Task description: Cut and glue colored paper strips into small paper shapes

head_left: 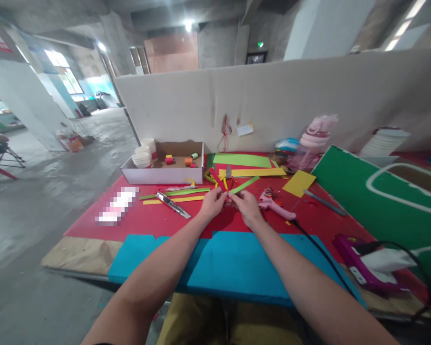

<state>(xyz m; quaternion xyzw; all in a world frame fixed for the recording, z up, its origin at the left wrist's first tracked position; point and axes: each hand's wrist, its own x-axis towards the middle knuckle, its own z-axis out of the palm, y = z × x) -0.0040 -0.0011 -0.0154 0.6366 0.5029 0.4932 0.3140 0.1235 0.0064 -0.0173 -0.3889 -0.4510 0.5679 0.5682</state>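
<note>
My left hand [212, 203] and my right hand [247, 207] meet above the red tabletop, fingertips pinched close together. From the right fingertips a light green paper strip [247, 184] slants up to the right. A red strip [217, 178] rises at the left fingertips, and the left fingers appear closed on its lower end. The exact joint between the strips is hidden by the fingers. Just beyond lie pliers with yellow handles [229, 172]. A pink glue gun [278, 206] rests right of my right hand. Left of my left hand lies a utility knife [173, 204].
A white-sided box [161, 175] with paper cups and small coloured rolls stands behind left. Yellow strips [253, 172] and a yellow paper piece [299, 183] lie farther back. A green board [348, 191], purple power strip [362, 270] and black cord [318, 249] occupy the right.
</note>
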